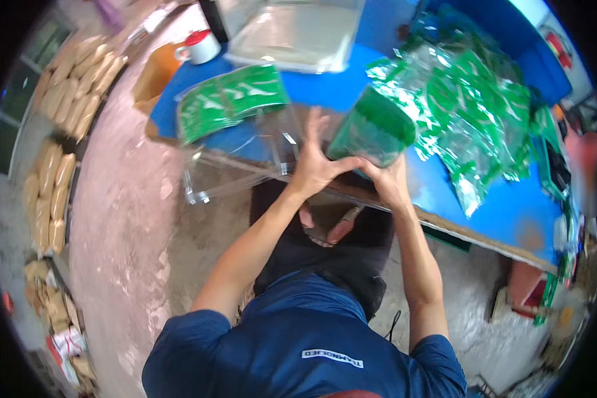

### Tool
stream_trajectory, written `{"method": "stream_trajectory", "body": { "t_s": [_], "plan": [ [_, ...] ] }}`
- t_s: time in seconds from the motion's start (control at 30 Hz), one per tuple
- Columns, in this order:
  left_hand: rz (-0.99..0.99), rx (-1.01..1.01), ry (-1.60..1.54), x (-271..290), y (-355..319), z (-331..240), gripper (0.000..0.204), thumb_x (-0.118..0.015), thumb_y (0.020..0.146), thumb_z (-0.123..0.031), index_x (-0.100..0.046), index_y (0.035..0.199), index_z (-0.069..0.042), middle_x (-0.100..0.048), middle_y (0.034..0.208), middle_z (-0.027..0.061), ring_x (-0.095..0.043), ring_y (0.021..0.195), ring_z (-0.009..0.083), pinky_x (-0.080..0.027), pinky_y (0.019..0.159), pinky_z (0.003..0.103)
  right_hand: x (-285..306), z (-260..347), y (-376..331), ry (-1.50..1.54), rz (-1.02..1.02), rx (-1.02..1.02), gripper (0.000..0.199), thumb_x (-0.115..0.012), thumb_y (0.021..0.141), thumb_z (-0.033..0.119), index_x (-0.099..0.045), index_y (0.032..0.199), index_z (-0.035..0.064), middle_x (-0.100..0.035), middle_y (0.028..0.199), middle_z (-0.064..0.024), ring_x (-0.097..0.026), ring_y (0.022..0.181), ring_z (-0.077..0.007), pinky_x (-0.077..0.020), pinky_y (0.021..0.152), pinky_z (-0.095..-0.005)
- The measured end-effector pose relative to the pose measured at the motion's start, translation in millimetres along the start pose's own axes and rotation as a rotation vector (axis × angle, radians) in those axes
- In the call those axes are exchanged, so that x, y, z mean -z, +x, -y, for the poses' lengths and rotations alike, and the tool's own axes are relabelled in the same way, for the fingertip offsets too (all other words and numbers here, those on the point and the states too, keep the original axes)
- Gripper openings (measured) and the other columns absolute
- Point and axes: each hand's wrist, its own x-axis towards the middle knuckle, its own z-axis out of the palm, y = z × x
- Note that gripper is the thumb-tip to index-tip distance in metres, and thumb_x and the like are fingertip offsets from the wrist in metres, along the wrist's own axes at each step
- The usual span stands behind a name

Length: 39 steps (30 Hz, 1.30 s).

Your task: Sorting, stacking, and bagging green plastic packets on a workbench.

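A green and clear plastic bag (373, 126) stands bent into a curve above the near edge of the blue table. My right hand (390, 178) grips its near side; the thumb shows, while the bag hides most of the fingers. To the left of the bag, my left hand (317, 156) has its fingers stretched out and apart, its thumb reaching to the bag's near edge beside the right thumb. Further left lie flat green and clear bags (235, 99), their clear part hanging over the table edge.
A big heap of crumpled green and clear bags (471, 113) covers the right of the blue table (444, 192). At the back stand a clear plastic bin (292, 40) and a white mug with red (201, 48). Brown wrapped bundles (79, 86) line the floor at far left.
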Motion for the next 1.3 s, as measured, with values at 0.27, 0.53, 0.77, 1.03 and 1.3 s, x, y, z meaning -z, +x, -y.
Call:
{"method": "stream_trajectory", "body": {
  "t_s": [0.27, 0.53, 0.77, 1.03, 1.3],
  "plan": [
    [0.134, 0.365, -0.6, -40.5, -10.7, -34.7, 0.051, -0.077, 0.082, 0.001, -0.058, 0.129, -0.002, -0.063, 0.125, 0.004, -0.057, 0.117, 0.0142, -0.043, 0.104, 0.034, -3.9, 18.8, -16.7, 0.753, -0.017, -0.286, 0.06, -0.078, 0.087, 0.021, -0.052, 0.138, 0.0026, -0.061, 0.132, -0.0083, -0.057, 0.12, -0.022, -0.0422, 0.104, -0.0386],
    [0.265, 0.177, 0.11, -0.3, 1.7, -30.3, 0.085, -0.068, 0.07, 0.001, -0.032, 0.148, -0.003, -0.056, 0.125, 0.0109, -0.056, 0.119, 0.0215, -0.042, 0.104, 0.034, 47.7, 3.2, -18.4, 0.337, -0.071, 0.16, 0.127, -0.096, 0.064, 0.029, -0.014, 0.159, 0.011, -0.052, 0.139, -0.0211, -0.047, 0.135, -0.0299, -0.0393, 0.112, -0.0433],
    [0.418, -0.04, 0.29, 8.9, 9.5, -8.1, 0.11, -0.078, 0.07, -0.004, -0.009, 0.156, -0.005, -0.039, 0.147, 0.0214, -0.036, 0.143, 0.0324, -0.031, 0.117, 0.041, 41.0, -14.6, -9.4, 0.014, 0.034, 0.01, 0.118, -0.098, 0.06, 0.03, -0.03, 0.151, -0.0022, -0.049, 0.144, -0.0188, -0.045, 0.136, -0.027, -0.0329, 0.116, -0.0388],
    [0.39, -0.025, 0.323, 5.4, 15.3, -18.4, 0.079, -0.082, 0.073, -0.008, -0.032, 0.134, -0.002, -0.05, 0.131, 0.02, -0.052, 0.126, 0.0299, -0.042, 0.107, 0.042, 31.2, 91.6, -4.8, -0.956, 0.067, 0.653, 0.13, -0.096, 0.048, 0.035, -0.028, 0.156, 0.0089, -0.035, 0.154, -0.0198, -0.03, 0.146, -0.0422, -0.0222, 0.121, -0.0572],
    [0.513, 0.087, 0.235, 6.6, -24.6, -81.9, 0.109, -0.086, 0.075, -0.014, -0.018, 0.159, -0.009, -0.052, 0.133, 0.0145, -0.051, 0.127, 0.0272, -0.04, 0.108, 0.041, 51.8, 83.2, -27.8, -0.69, 0.3, 0.419, 0.087, -0.093, 0.06, 0.031, -0.054, 0.13, -0.0032, -0.063, 0.123, -0.0216, -0.065, 0.111, -0.0352, -0.0522, 0.095, -0.0429]
  ]
}}
